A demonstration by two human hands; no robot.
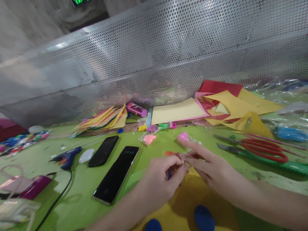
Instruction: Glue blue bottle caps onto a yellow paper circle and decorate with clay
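My left hand (162, 176) and my right hand (211, 165) meet at the fingertips above a yellow sheet (178, 210) bearing dark blue ovals (204, 218). Pinched between them is a small clear plastic packet (183, 158), mostly hidden by the fingers. Something orange (169, 153) shows just behind the left fingers, and a bit of blue is visible under them. Just beyond the right fingers lies a pink lump in clear wrap (183, 136). A salmon-coloured packet (149, 139) sits farther back.
Left are two black phones (116, 175) (103, 150), a blue glue gun (68, 158) with a cord, and a white oval object (86, 156). Right lie red-handled scissors (264, 149) and a green cutter (271, 162). Coloured paper (178, 110) and a purple tube (136, 109) line a perforated metal panel (144, 57).
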